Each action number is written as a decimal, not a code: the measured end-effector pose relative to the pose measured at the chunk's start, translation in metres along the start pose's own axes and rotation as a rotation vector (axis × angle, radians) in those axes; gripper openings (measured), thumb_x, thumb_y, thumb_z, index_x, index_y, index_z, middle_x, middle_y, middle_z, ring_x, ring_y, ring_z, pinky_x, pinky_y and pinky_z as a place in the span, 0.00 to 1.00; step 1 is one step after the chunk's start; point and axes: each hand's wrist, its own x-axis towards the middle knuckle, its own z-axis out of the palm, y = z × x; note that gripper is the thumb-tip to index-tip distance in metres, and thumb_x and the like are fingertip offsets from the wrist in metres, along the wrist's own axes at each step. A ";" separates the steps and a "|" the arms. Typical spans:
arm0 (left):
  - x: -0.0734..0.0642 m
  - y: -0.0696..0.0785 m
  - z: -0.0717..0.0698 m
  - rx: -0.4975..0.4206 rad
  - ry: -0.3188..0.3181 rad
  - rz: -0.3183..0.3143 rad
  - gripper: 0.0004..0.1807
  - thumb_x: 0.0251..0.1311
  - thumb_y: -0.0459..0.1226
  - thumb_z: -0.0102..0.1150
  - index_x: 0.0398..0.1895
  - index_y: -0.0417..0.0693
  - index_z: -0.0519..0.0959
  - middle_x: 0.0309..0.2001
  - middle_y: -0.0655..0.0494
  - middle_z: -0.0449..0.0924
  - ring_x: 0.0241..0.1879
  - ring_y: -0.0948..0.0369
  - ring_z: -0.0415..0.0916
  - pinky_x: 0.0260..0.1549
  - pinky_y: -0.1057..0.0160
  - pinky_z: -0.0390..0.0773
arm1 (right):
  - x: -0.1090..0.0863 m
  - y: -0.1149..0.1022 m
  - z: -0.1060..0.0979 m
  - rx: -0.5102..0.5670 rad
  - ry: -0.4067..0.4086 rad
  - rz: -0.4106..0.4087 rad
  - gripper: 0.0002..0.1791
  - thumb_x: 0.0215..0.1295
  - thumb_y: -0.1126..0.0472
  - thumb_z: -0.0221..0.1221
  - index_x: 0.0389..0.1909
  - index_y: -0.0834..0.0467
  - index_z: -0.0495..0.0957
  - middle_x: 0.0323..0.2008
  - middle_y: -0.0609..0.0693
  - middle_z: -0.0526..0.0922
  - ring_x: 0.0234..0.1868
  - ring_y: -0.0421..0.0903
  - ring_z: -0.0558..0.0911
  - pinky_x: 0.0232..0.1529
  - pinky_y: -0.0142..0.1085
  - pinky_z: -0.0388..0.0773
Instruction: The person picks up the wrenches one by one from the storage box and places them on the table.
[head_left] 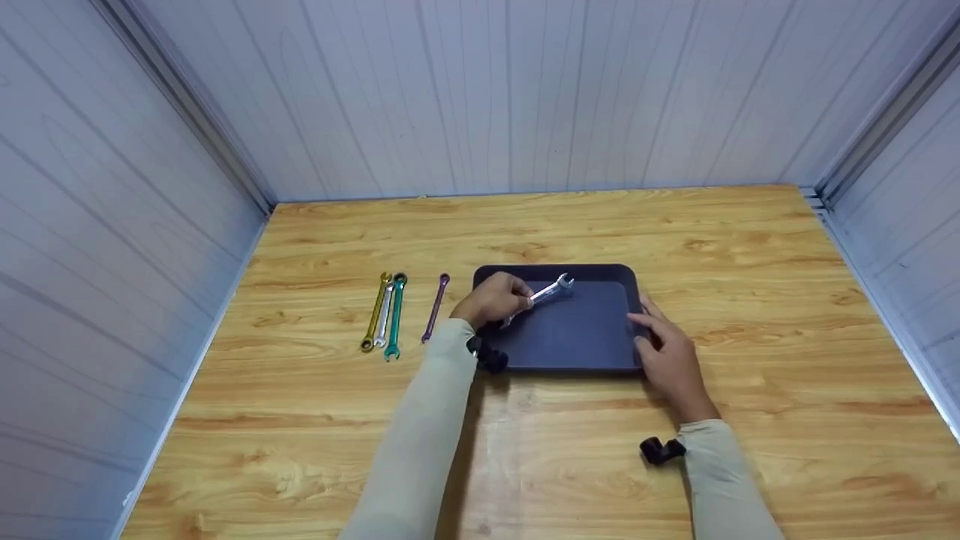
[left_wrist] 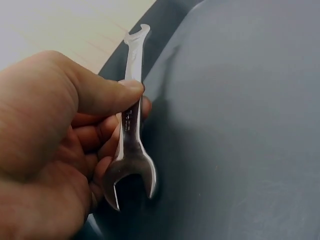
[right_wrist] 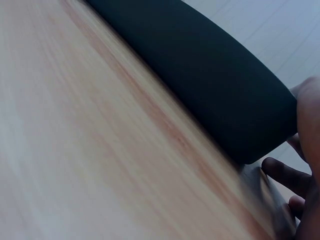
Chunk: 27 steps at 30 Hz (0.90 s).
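Observation:
My left hand (head_left: 495,298) pinches a silver double open-end wrench (head_left: 551,290) between thumb and fingers, over the left half of a dark grey tray (head_left: 577,330). In the left wrist view the wrench (left_wrist: 133,125) shows both open ends, its middle under the thumb, with its shadow on the tray floor. My right hand (head_left: 670,360) grips the tray's right side, with a digit over the rim and other fingers outside the wall. The right wrist view shows the tray's outer wall (right_wrist: 200,75) beside the hand, partly out of frame.
Left of the tray, a gold wrench (head_left: 376,313), a silver wrench (head_left: 385,315) and a teal wrench (head_left: 396,315) lie close together. A purple wrench (head_left: 436,307) lies between them and the tray. The wooden table (head_left: 300,420) meets pale panel walls (head_left: 465,97) at the back and sides.

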 end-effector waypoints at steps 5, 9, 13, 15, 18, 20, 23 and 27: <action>-0.001 -0.001 -0.002 -0.085 -0.040 0.004 0.07 0.65 0.31 0.59 0.41 0.35 0.83 0.22 0.54 0.73 0.16 0.62 0.68 0.16 0.65 0.68 | 0.000 -0.001 0.000 0.014 0.004 -0.012 0.21 0.66 0.73 0.55 0.59 0.62 0.79 0.73 0.49 0.65 0.74 0.49 0.61 0.70 0.51 0.59; -0.003 -0.002 -0.003 -0.146 -0.067 0.015 0.08 0.67 0.31 0.58 0.42 0.33 0.81 0.22 0.52 0.73 0.17 0.61 0.69 0.16 0.63 0.70 | 0.000 0.000 0.000 0.017 0.000 -0.020 0.22 0.66 0.74 0.55 0.59 0.62 0.79 0.73 0.49 0.65 0.74 0.49 0.61 0.70 0.51 0.59; -0.004 -0.003 -0.004 -0.186 -0.059 0.030 0.08 0.67 0.32 0.58 0.43 0.35 0.82 0.27 0.50 0.76 0.20 0.60 0.71 0.19 0.63 0.72 | 0.000 0.001 0.000 0.019 0.002 -0.027 0.22 0.65 0.74 0.55 0.59 0.62 0.80 0.73 0.50 0.65 0.74 0.49 0.61 0.70 0.51 0.59; -0.005 -0.003 -0.004 -0.203 -0.056 0.032 0.08 0.67 0.32 0.59 0.43 0.35 0.82 0.30 0.48 0.78 0.22 0.60 0.72 0.21 0.63 0.74 | 0.000 0.002 0.000 0.019 0.001 -0.024 0.22 0.65 0.74 0.55 0.59 0.63 0.80 0.73 0.50 0.65 0.74 0.49 0.61 0.70 0.51 0.58; -0.005 0.000 -0.003 -0.218 -0.051 0.037 0.08 0.67 0.32 0.59 0.44 0.35 0.82 0.33 0.47 0.79 0.23 0.59 0.73 0.22 0.63 0.74 | 0.000 0.002 -0.001 0.016 -0.002 -0.015 0.21 0.65 0.74 0.55 0.59 0.63 0.80 0.73 0.49 0.65 0.74 0.50 0.61 0.71 0.51 0.57; -0.005 0.004 -0.002 -0.220 -0.057 0.045 0.09 0.68 0.32 0.58 0.44 0.34 0.81 0.33 0.47 0.79 0.23 0.59 0.73 0.21 0.63 0.74 | 0.002 0.002 -0.003 0.014 0.000 -0.010 0.21 0.65 0.74 0.55 0.59 0.62 0.80 0.73 0.49 0.64 0.74 0.51 0.61 0.71 0.51 0.57; -0.005 0.009 -0.001 -0.220 -0.061 0.058 0.10 0.68 0.33 0.58 0.46 0.33 0.81 0.33 0.45 0.78 0.22 0.60 0.72 0.21 0.63 0.73 | 0.003 0.002 -0.005 0.012 0.008 -0.008 0.21 0.66 0.74 0.55 0.59 0.62 0.80 0.73 0.49 0.64 0.74 0.51 0.60 0.71 0.52 0.56; -0.007 0.013 0.000 -0.209 -0.060 0.063 0.11 0.68 0.33 0.58 0.47 0.32 0.81 0.34 0.41 0.79 0.21 0.60 0.72 0.21 0.63 0.73 | 0.004 0.003 -0.006 0.012 0.006 -0.008 0.21 0.66 0.74 0.54 0.59 0.62 0.79 0.73 0.49 0.64 0.74 0.50 0.60 0.71 0.52 0.57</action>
